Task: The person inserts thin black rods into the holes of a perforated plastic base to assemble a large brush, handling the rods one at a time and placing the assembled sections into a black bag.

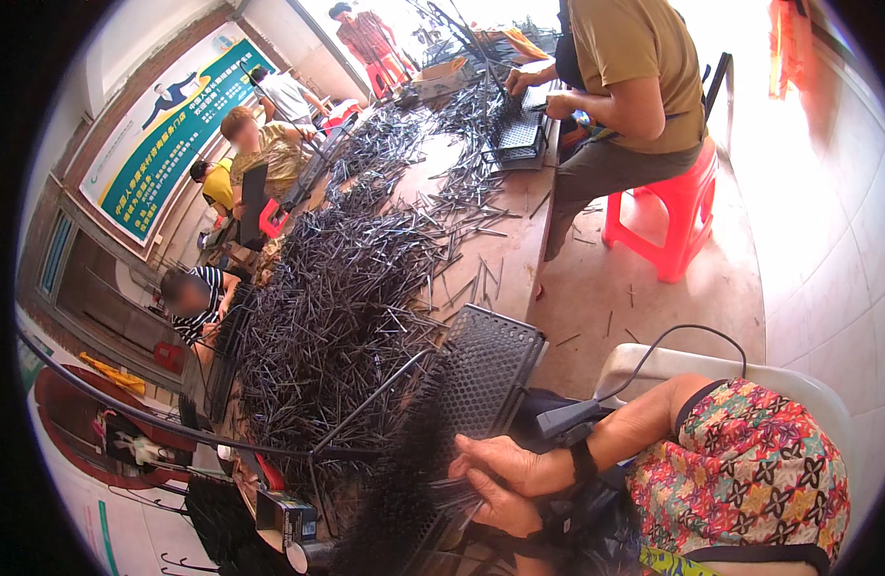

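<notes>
My left hand [508,510] is low in the view, its thumb and fingers closed around a small bundle of thin dark strips [453,495]. Just above it, my right hand [501,461] has bent fingers near the strips; whether it grips any is unclear. Both hands are beside a dense, blurred mass of black bristle-like pieces [399,461]. Beyond them, a dark perforated metal rack [478,371] stands tilted at the table's edge. A large heap of thin dark sticks [348,309] covers much of the table [518,248].
A thin bent rod [374,399] crosses in front of the heap. A small box [287,518] and a paper cup [298,556] stand at the near end. A co-worker [629,79] sits on a red plastic stool [665,209]; others work across the table. Loose sticks lie on the floor.
</notes>
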Action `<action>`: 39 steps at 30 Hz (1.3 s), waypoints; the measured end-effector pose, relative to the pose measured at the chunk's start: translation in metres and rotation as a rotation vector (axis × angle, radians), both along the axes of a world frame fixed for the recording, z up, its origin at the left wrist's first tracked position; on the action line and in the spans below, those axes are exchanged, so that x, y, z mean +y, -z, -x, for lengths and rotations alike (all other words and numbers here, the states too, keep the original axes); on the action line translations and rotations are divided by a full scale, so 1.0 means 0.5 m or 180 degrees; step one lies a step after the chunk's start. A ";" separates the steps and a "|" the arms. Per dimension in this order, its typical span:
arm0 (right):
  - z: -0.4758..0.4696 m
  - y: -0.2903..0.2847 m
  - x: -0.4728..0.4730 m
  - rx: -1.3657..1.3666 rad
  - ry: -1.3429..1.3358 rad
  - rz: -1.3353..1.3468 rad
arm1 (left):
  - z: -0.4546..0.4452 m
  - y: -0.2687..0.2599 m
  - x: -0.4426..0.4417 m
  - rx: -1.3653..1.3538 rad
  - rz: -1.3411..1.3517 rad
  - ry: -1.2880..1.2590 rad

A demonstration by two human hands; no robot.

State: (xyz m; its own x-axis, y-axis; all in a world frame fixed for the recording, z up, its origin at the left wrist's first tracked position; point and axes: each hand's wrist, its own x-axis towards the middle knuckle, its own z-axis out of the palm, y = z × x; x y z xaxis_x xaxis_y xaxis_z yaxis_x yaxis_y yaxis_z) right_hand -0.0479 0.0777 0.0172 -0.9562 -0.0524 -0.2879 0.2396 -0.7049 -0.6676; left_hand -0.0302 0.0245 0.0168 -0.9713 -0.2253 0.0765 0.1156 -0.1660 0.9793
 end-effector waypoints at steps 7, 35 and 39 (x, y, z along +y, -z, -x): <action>-0.007 -0.028 0.033 0.1018 -0.0576 -0.1380 | -0.004 0.017 -0.050 -0.0544 -0.0051 -0.0182; 0.004 0.041 0.131 0.0677 -0.1026 -0.1770 | -0.023 0.003 -0.052 -0.0981 0.0447 0.1291; -0.012 0.036 0.131 0.0585 -0.0942 -0.1469 | -0.034 0.015 -0.060 -0.1150 -0.0268 0.1316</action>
State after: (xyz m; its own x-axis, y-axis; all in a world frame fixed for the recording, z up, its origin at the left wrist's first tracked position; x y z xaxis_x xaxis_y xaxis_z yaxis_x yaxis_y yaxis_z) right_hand -0.0421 0.1431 -0.0006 -0.9565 -0.2335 -0.1751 0.2333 -0.2515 -0.9393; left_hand -0.0133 -0.0054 0.0094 -0.9413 0.1892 -0.2796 -0.3164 -0.2056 0.9261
